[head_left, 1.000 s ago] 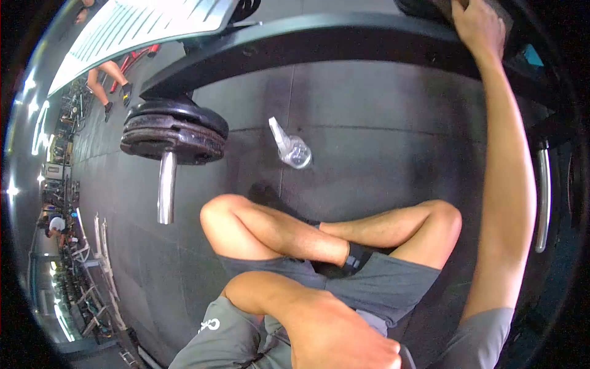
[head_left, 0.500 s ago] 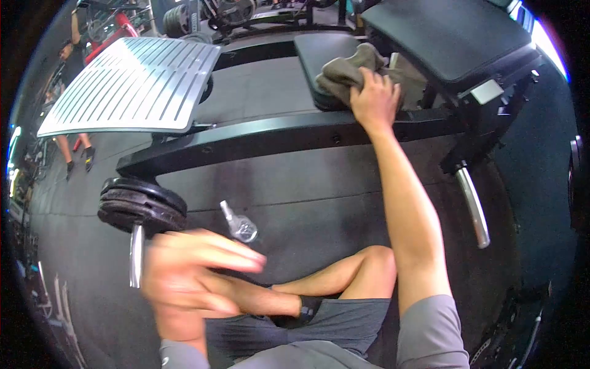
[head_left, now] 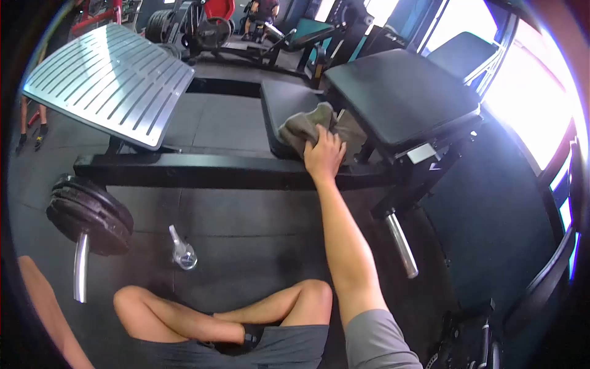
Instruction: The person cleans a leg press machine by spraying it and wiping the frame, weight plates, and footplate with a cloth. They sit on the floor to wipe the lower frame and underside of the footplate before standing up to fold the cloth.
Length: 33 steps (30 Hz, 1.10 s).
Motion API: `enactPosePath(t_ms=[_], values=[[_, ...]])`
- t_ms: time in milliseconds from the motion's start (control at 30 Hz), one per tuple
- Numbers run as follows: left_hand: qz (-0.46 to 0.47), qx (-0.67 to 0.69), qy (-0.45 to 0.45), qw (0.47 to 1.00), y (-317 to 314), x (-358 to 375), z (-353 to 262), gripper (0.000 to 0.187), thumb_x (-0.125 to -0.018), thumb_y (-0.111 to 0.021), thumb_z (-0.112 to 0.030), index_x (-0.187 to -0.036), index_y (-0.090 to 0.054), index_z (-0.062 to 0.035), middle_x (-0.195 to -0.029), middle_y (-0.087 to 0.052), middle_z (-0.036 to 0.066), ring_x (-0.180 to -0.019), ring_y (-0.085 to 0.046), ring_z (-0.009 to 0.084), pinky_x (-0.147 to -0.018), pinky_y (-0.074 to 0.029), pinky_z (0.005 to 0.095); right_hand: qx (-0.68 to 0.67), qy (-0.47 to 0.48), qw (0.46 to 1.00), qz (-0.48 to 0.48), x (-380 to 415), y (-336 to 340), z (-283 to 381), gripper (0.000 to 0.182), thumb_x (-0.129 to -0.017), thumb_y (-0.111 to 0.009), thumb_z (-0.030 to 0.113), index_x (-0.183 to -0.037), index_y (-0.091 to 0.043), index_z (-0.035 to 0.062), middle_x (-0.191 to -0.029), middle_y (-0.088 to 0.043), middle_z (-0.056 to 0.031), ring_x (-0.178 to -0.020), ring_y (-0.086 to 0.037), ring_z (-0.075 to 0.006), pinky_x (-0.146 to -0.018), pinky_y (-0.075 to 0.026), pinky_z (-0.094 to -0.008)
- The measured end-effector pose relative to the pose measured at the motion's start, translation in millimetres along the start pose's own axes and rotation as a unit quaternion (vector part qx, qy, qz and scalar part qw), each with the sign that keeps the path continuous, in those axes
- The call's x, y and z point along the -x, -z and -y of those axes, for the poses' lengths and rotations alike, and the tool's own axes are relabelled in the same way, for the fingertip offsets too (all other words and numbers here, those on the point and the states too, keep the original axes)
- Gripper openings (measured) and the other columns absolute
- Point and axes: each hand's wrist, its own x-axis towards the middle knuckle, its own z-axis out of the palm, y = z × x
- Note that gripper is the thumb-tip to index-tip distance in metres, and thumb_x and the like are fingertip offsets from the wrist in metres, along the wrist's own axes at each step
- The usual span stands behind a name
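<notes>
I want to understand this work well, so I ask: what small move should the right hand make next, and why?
Probably slide the cloth a little along the low black pad with the right hand: this hand lies on the bunched cloth, which overlaps the pad, and part of the pad's top beyond it is uncovered.

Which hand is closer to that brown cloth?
Right. The right hand is on the brown cloth; the left hand is out of view, its forearm showing at the picture's lower-left edge, well away from it.
</notes>
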Motion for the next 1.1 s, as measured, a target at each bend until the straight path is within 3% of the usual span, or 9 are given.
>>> enactPosePath(t_ms=[433,700,767,833,867,900,1033,1100], values=[[0.028,0.003,-0.017,0.999,-27.4,3.5,-7.3,0.048,-0.083,-0.067,-0.036,-0.11,-0.065,0.0037,-0.106,-0.068,0.018,-0.094,-0.067,0.0299,-0.083,-0.054,0.036,-0.003,0.008,1.0,-0.018,0.9,3.2,1.4,0.05,-0.084,-0.064,0.028,-0.132,-0.052,0.0154,-0.128,-0.058,-0.01,-0.127,-0.046,-0.0336,-0.111,-0.028,-0.0524],[0.022,-0.003,-0.032,0.999,-36.4,8.1,-13.1,0.046,-0.086,-0.063,-0.036,-0.11,-0.065,0.0033,-0.107,-0.068,0.018,-0.096,-0.066,0.0295,-0.084,-0.054,0.036,-0.012,0.0,1.0,-0.014,-2.3,-2.9,-0.9,0.052,-0.085,-0.063,0.032,-0.132,-0.052,0.0152,-0.128,-0.058,-0.0113,-0.128,-0.046,-0.033,-0.111,-0.026,-0.054],[0.025,-0.013,-0.041,0.999,-35.3,6.7,-14.3,0.046,-0.086,-0.062,-0.036,-0.11,-0.065,0.0031,-0.107,-0.068,0.018,-0.096,-0.066,0.0294,-0.084,-0.053,0.036,-0.004,0.028,0.998,-0.058,-3.6,-17.5,-7.3,0.049,-0.087,-0.06,0.035,-0.132,-0.053,0.017,-0.121,-0.061,-0.012,-0.121,-0.05,-0.0316,-0.11,-0.029,-0.0529],[0.03,-0.017,-0.049,0.998,-39.0,0.5,-16.5,0.045,-0.087,-0.061,-0.036,-0.11,-0.065,0.003,-0.107,-0.068,0.018,-0.096,-0.066,0.0293,-0.085,-0.053,0.036,-0.012,0.059,0.994,-0.09,-3.5,-24.4,-13.3,0.048,-0.089,-0.057,0.04,-0.13,-0.054,0.0148,-0.118,-0.063,-0.0129,-0.117,-0.054,-0.0327,-0.107,-0.032,-0.0517],[0.032,-0.017,-0.049,0.998,-41.4,-2.8,-16.0,0.045,-0.087,-0.061,-0.036,-0.11,-0.065,0.003,-0.107,-0.068,0.018,-0.096,-0.066,0.0292,-0.085,-0.053,0.036,0.011,0.041,0.998,-0.044,-2.1,-10.8,-6.8,0.045,-0.086,-0.061,0.035,-0.126,-0.058,0.0142,-0.118,-0.064,-0.0132,-0.113,-0.056,-0.0331,-0.105,-0.034,-0.0509],[0.035,-0.014,-0.05,0.998,-42.8,-4.1,-16.6,0.045,-0.088,-0.06,-0.036,-0.11,-0.065,0.0029,-0.107,-0.068,0.017,-0.096,-0.066,0.0292,-0.085,-0.053,0.036,-0.021,0.032,0.995,-0.09,0.3,-1.0,3.5,0.037,-0.088,-0.056,0.026,-0.12,-0.058,0.0079,-0.116,-0.064,-0.018,-0.117,-0.054,-0.036,-0.105,-0.034,-0.0494],[0.036,-0.024,-0.043,0.998,-48.0,-3.9,-17.0,0.044,-0.089,-0.058,-0.036,-0.11,-0.065,0.0027,-0.107,-0.068,0.017,-0.097,-0.066,0.029,-0.086,-0.053,0.036,-0.022,0.006,0.999,-0.025,-0.4,7.9,5.4,0.039,-0.087,-0.057,0.028,-0.121,-0.057,0.0084,-0.115,-0.064,-0.0168,-0.117,-0.054,-0.0351,-0.105,-0.033,-0.0505],[0.036,-0.025,-0.042,0.998,-52.9,-3.3,-18.2,0.044,-0.09,-0.057,-0.036,-0.11,-0.065,0.0026,-0.108,-0.068,0.017,-0.097,-0.065,0.0289,-0.086,-0.052,0.036,-0.023,0.011,0.999,-0.041,-4.3,7.7,5.1,0.039,-0.087,-0.059,0.03,-0.12,-0.058,0.0087,-0.114,-0.065,-0.0162,-0.117,-0.054,-0.0344,-0.105,-0.034,-0.0516]])
